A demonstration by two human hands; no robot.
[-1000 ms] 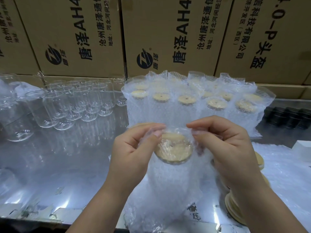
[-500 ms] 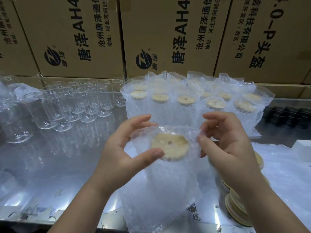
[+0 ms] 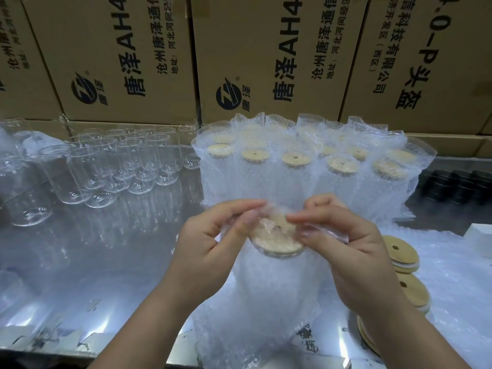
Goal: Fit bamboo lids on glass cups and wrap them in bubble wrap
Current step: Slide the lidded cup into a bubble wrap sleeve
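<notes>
Bubble wrap (image 3: 266, 302), clear and pebbled, forms a soft sleeve round the tall clear glass cup (image 3: 282, 254), which stands at the centre of the near table edge, between the two hands. Its round, pale bamboo lid (image 3: 274, 241), with a small hole in the middle, sits flat in the rim. The sleeve's loose mouth rises above the lid. The left hand (image 3: 210, 241) pinches that mouth between thumb and forefinger on one side, and the right hand (image 3: 343, 249) pinches the opposite side, fingers curled. Both edges are drawn together over the lid, most likely to fold the opening closed so the top is cushioned too.

Just behind stand the finished wrapped cups (image 3: 295, 166) in close rows, upright and touching, lids showing through open sleeve tops. Packed tight like that, they brace one another. To the right of the hands lies a leaning stack of loose bamboo lids (image 3: 402, 251), near enough to reach. To the left, well apart, are bare glass cups (image 3: 114, 166), thin-walled and glossy. All rest on a reflective metal table (image 3: 93, 262), with printed brown cardboard boxes (image 3: 119, 57) walled up behind.
</notes>
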